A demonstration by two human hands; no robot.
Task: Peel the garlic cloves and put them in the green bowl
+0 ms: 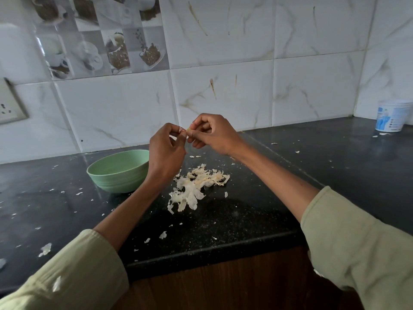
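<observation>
Pale-green sleeves (357, 249) reach in over the near edge of a black speckled worktop (234, 220), where papery flakes lie scattered toward the front. Just beyond, near the middle of the worktop, a heap of white garlic skins (196, 186) has been let fall directly under the working hands, apparently so the waste collects in one spot. Above that heap, both hands meet in the air: the left hand (166, 151) pinches at a shred of skin with curled fingertips, while the right hand (214, 133) grips a small garlic clove (189, 130) between thumb and fingers, holding it steady for the pull. The clove looks only partly stripped, so the peeling step seems under way rather than done. Left of the hands, back from the front edge, the green bowl (118, 171) sits within easy reach of the left wrist, well placed to take each finished clove; its contents cannot be made out from this angle. At the far right corner, against the marble-look tiled wall (223, 41), stands a white plastic tub (392, 116), apart from the work.
</observation>
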